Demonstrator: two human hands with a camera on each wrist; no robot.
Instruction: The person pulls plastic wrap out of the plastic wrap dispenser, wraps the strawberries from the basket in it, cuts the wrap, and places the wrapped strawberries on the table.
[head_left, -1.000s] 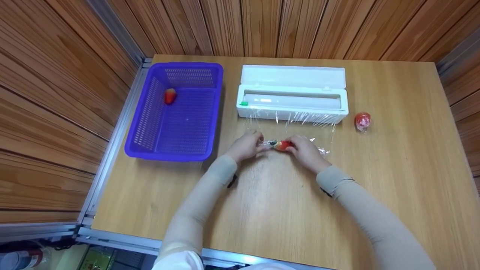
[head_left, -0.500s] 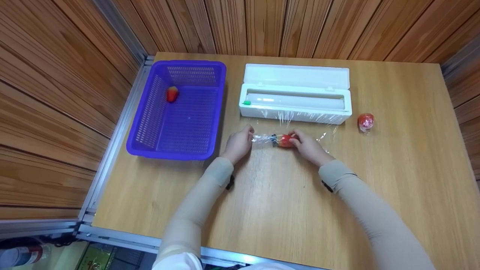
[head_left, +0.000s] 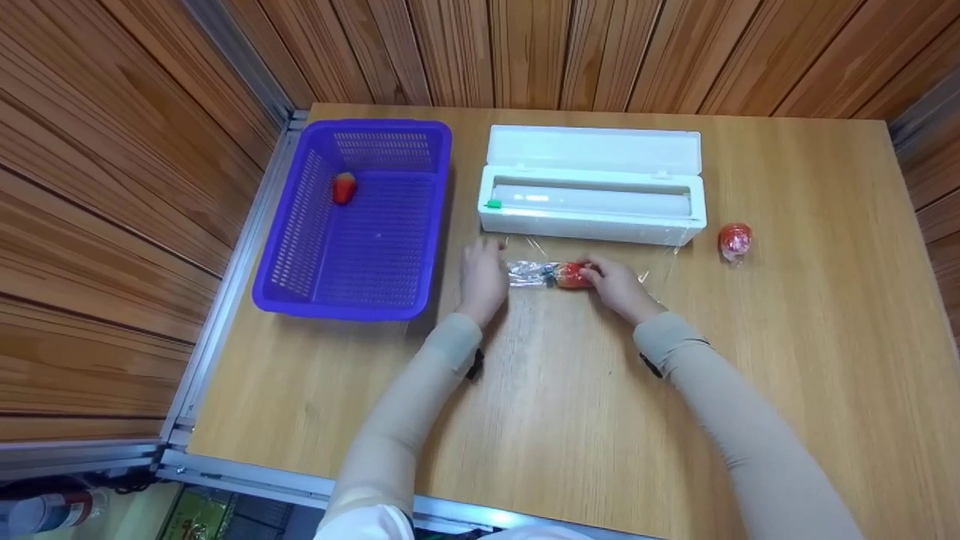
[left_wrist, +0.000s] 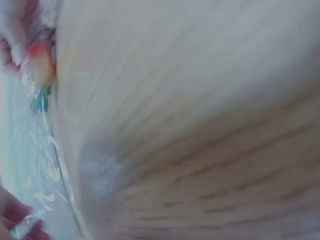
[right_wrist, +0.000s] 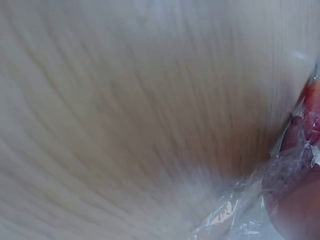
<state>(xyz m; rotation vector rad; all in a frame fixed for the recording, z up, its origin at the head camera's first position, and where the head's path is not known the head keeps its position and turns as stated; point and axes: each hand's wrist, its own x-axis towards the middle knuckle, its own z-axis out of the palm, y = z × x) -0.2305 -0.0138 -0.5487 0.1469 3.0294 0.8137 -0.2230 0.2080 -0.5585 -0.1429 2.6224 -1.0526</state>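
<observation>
A strawberry [head_left: 572,275] with a green leafy end lies in clear cling film, just above or on the table. My right hand [head_left: 613,285] pinches its red end through the film; in the right wrist view, film bunches around the fingers [right_wrist: 295,195]. To the left, a twisted length of cling film [head_left: 529,274] stretches from the leafy end to my left hand [head_left: 484,277], which grips it. The left wrist view shows the fingers [left_wrist: 15,210] at the film's end, partly cut off by the frame edge.
Behind the hands stands a white cling film dispenser [head_left: 592,229], its lid raised. A purple basket [head_left: 345,309] at left holds another strawberry [head_left: 343,188]. A wrapped strawberry [head_left: 735,241] lies at right on the wooden table [head_left: 562,420].
My left hand first moved away leftward along the film, then turned knuckles-up. The twisted film now shows longer between the hands. My right hand keeps hold of the strawberry.
</observation>
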